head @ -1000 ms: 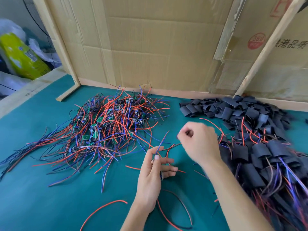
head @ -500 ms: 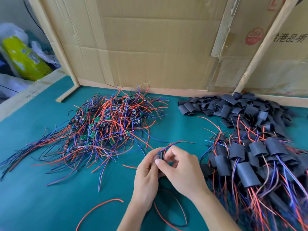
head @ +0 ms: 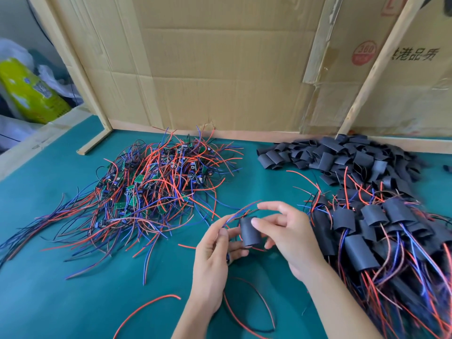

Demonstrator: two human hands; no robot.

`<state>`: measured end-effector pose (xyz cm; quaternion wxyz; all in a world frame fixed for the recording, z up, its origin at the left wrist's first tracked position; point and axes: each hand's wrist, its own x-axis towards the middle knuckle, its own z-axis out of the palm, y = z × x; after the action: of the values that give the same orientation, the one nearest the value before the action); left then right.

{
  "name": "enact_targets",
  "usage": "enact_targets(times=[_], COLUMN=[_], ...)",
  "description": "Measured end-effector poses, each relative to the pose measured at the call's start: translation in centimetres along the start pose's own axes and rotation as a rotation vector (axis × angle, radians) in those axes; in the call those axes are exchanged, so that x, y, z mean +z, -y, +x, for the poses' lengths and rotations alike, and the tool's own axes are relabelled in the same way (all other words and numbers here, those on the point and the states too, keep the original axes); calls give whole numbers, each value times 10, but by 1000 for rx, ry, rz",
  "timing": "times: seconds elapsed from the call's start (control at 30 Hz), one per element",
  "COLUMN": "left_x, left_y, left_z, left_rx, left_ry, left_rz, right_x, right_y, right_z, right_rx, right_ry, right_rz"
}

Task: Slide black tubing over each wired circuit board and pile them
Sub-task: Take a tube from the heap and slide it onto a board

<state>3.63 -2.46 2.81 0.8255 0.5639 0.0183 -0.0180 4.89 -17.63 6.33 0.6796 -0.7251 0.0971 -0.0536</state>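
Half a second ago the tube piece was hidden between the hands; now the right hand pinches it and the left hand grips the wires, so sleeving is nearly finished.

Cardboard sheets behind green mat; yellow bag far left.

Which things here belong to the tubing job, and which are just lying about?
Job:
left hand
right hand
black tube being fitted
heap of bare wired boards
heap of empty tubes
finished pile

Lying about:
yellow packet
cardboard wall
loose red wire
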Motion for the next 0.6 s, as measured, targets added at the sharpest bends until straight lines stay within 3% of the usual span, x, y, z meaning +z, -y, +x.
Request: enact_targets(times=[0.13,0.37,0.5,0.6], left_x=[-1,-3,-3,-5], left_y=[1,3,3,4], left_z=[0,1,1,1], left_rx=[8,-5,28,55], left_ry=[13,17,47,37], left_rz=[4,-43,28,84], right_x=[14,9,23,26], right_y=[-6,-7,-8,-5], right_z=[-4,0,-7,-12], right_rx=[-43,-212,-252,-193], right_ry=[10,-234,-128,54], right_rz=[-14,-117,-177,-10])
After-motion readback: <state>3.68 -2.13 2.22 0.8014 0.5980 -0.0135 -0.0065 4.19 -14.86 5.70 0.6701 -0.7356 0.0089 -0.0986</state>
